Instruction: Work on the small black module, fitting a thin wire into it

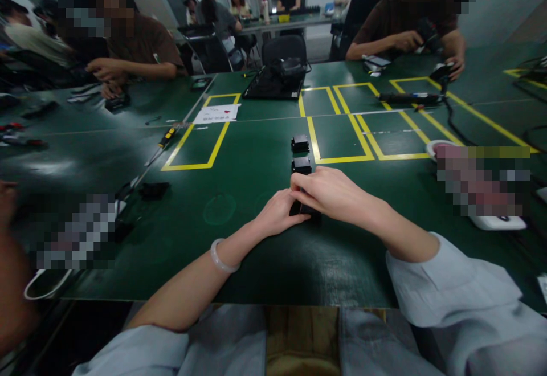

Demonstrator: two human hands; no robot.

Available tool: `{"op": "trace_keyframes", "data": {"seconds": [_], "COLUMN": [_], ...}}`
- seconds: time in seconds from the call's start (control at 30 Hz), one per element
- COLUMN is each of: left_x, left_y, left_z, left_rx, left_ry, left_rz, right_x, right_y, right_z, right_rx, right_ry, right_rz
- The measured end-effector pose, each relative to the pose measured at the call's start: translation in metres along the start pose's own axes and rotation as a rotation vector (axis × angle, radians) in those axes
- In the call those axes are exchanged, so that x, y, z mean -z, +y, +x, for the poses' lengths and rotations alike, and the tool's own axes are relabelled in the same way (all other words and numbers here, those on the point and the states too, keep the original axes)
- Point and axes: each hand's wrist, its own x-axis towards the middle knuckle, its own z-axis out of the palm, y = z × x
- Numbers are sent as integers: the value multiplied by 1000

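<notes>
A small black block (306, 207) is under both hands, near two more black blocks (300, 143) on the green table (179, 250). The left hand (278, 211) reaches in, thumb and fingers around it. The right hand (331, 192) bends over the top, fingers curled; I cannot tell if they pinch it.

Green table (337, 273): 2 black blocks (300, 143), yellow tape outlines (344, 160), white paper (217, 114), screwdriver (167, 137).

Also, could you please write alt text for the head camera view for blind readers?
A person's left hand and right hand meet around a small dark object, mostly hidden, over a green table. Two black blocks stand just beyond; co-workers sit farther back, past yellow outlines.
</notes>
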Motion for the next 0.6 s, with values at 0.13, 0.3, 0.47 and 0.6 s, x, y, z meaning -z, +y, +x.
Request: {"op": "trace_keyframes", "data": {"seconds": [0.13,0.3,0.47,0.6], "left_x": [1,1,0,0], "left_y": [0,1,0,0], "left_z": [0,-1,0,0], "left_rx": [-15,-5,-27,-31], "left_ry": [-2,2,8,5], "left_rz": [5,11,17,11], "right_x": [-1,-2,-1,-1], "right_y": [0,0,0,0], "right_z": [-1,1,0,0], "right_rx": [-3,1,24,10], "right_ry": [31,19,29,44], "right_rz": [26,-61,-13,4]}}
